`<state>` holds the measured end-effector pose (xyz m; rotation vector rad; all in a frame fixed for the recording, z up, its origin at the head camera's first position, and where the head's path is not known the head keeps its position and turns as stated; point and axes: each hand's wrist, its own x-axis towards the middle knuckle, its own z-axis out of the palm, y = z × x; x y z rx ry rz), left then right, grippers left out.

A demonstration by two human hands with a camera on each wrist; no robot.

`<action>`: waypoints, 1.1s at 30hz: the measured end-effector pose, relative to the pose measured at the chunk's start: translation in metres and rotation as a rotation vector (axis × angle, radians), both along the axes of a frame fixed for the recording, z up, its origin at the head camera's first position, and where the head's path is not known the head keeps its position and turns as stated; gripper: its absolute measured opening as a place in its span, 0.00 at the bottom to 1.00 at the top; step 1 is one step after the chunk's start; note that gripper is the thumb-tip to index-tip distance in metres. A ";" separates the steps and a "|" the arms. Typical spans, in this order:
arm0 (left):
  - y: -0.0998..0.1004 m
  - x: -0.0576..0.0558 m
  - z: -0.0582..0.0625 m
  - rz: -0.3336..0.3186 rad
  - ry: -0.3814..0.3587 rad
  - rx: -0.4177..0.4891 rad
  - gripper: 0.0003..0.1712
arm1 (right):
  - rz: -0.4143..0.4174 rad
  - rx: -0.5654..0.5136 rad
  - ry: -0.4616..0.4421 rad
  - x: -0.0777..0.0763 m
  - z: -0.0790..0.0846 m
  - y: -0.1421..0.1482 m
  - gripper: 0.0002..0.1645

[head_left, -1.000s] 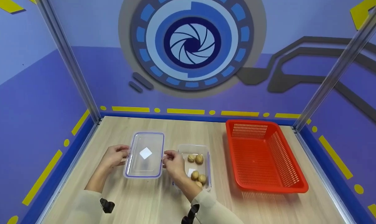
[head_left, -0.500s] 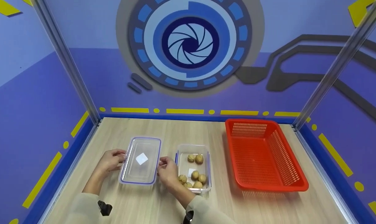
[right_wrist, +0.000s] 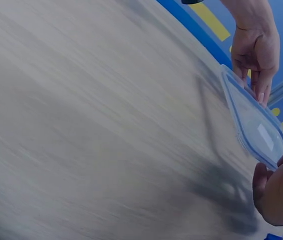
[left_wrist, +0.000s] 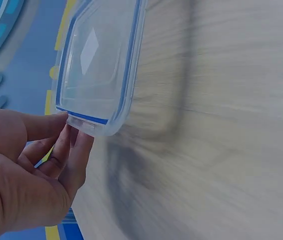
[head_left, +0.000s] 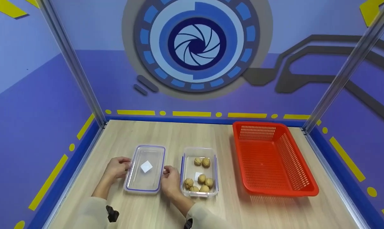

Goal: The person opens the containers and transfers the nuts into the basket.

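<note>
A clear plastic lid with a blue seal line and a white diamond label is held level a little above the table. My left hand pinches its left edge; in the left wrist view the thumb lies on top and the fingers below. Its right edge is pinched by my right hand, partly cut off in the right wrist view. Just right of that hand stands an uncovered clear plastic container. Several walnuts lie inside it, most toward the near end, beside a white label on its bottom.
A red plastic basket with slotted walls stands at the right side of the wooden table. Blue-purple panels and metal posts enclose the table at the back and sides.
Both hands have brought the lid toward me and slightly lower. My right hand and forearm have moved off the container, so more walnuts show at its near left corner.
</note>
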<state>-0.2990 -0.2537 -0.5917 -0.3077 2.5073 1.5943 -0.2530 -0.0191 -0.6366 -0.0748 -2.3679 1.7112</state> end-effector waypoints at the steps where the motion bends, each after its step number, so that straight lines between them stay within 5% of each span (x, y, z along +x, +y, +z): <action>1: 0.001 0.000 -0.001 0.005 0.004 0.003 0.20 | -0.012 0.012 0.000 0.000 -0.002 0.000 0.19; 9: 0.008 -0.003 -0.018 0.042 0.035 -0.015 0.18 | -0.028 0.124 0.022 -0.002 -0.016 0.000 0.13; 19: 0.011 -0.002 -0.024 0.070 0.045 -0.125 0.15 | 0.017 0.344 0.060 0.000 -0.019 -0.001 0.05; 33: 0.008 -0.007 -0.026 0.037 -0.001 -0.135 0.09 | 0.072 0.407 0.101 0.000 -0.018 0.002 0.07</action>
